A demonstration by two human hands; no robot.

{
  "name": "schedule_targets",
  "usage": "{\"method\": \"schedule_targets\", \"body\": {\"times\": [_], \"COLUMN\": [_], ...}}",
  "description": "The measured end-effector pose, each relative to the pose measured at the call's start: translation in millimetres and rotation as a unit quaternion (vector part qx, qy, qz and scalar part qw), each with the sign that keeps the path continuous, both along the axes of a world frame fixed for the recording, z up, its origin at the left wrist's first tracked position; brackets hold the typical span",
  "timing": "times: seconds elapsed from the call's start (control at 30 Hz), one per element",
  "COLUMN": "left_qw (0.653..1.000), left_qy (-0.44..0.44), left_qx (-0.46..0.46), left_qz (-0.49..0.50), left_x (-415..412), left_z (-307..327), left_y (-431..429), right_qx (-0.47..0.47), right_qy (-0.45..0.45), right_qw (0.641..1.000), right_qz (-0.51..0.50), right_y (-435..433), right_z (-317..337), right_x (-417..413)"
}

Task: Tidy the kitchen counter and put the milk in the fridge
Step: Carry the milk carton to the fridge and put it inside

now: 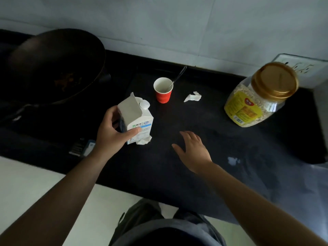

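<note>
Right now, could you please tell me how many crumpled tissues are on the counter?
2: one tissue right of the red cup, another tissue at the base of the milk carton; more may hide behind it.

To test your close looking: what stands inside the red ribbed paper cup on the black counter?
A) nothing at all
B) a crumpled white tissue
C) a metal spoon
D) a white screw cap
C: a metal spoon leans in the red ribbed paper cup, its handle rising past the rim toward the wall.
</note>
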State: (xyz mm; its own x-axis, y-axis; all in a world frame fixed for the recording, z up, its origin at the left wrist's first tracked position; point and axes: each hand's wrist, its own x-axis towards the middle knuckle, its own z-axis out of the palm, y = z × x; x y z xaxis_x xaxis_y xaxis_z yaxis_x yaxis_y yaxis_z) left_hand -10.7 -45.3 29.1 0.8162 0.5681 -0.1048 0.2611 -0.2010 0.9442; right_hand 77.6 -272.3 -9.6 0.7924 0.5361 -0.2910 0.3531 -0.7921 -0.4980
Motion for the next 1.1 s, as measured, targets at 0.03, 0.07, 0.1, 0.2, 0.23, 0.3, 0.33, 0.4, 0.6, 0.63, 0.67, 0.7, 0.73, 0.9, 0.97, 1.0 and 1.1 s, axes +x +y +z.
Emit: {"method": "schedule_targets", "body": {"times": [0.03, 0.07, 0.1, 0.2, 0.23, 0.3, 0.33, 0.4, 0.6, 0.63, 0.67, 0.7, 0.73, 0.9, 0.97, 1.0, 1.1], "left_qw": [1.000, 1.000, 0.999, 0.995, 0.993, 0.990, 0.987, 0.982, 0.974, 0.971, 0.968, 0.962, 0.955, 0.923, 0.906, 0.897, 0.862], "left_qy": [-0.005, -0.011, -0.014, -0.025, -0.021, 0.004, 0.022, 0.048, 0.112, 0.112, 0.109, 0.105, 0.100, 0.080, 0.069, 0.064, 0.050], "left_qx": [-0.004, -0.015, -0.029, -0.070, -0.077, -0.075, -0.073, -0.070, -0.040, -0.037, -0.039, -0.045, -0.050, -0.065, -0.071, -0.074, -0.077], "left_qz": [0.010, 0.022, 0.034, 0.073, 0.089, 0.121, 0.139, 0.166, 0.193, 0.206, 0.224, 0.248, 0.274, 0.371, 0.411, 0.431, 0.499], "left_x": [-12, -26, -41, -91, -109, -142, -159, -192, -277, -290, -302, -315, -328, -405, -443, -464, -530], "left_z": [4, 7, 8, 6, 3, -3, -7, -13, -19, -18, -18, -19, -19, -19, -20, -21, -22], "left_y": [-12, -26, -41, -91, -109, -143, -159, -187, -237, -242, -246, -250, -255, -270, -274, -275, -279], "right_qx": [0.012, 0.025, 0.039, 0.071, 0.075, 0.076, 0.075, 0.078, 0.036, 0.028, 0.024, 0.022, 0.020, -0.016, -0.025, -0.028, -0.026], "right_qy": [0.002, 0.005, 0.010, 0.029, 0.036, 0.056, 0.069, 0.090, 0.124, 0.127, 0.127, 0.124, 0.120, 0.108, 0.100, 0.094, 0.089], "right_qw": [1.000, 1.000, 0.999, 0.997, 0.996, 0.995, 0.993, 0.990, 0.968, 0.961, 0.955, 0.948, 0.939, 0.882, 0.858, 0.847, 0.812], "right_qz": [0.005, 0.009, 0.012, 0.021, 0.027, 0.042, 0.051, 0.078, 0.216, 0.243, 0.269, 0.294, 0.321, 0.458, 0.503, 0.522, 0.576], "right_y": [-12, -24, -37, -75, -87, -110, -120, -136, -147, -145, -141, -137, -132, -96, -77, -66, -29], "right_z": [6, 12, 16, 21, 21, 18, 16, 13, 10, 12, 13, 14, 14, 14, 13, 13, 12], "right_x": [-10, -21, -33, -69, -80, -98, -105, -120, -161, -168, -175, -182, -191, -253, -288, -307, -373]}}
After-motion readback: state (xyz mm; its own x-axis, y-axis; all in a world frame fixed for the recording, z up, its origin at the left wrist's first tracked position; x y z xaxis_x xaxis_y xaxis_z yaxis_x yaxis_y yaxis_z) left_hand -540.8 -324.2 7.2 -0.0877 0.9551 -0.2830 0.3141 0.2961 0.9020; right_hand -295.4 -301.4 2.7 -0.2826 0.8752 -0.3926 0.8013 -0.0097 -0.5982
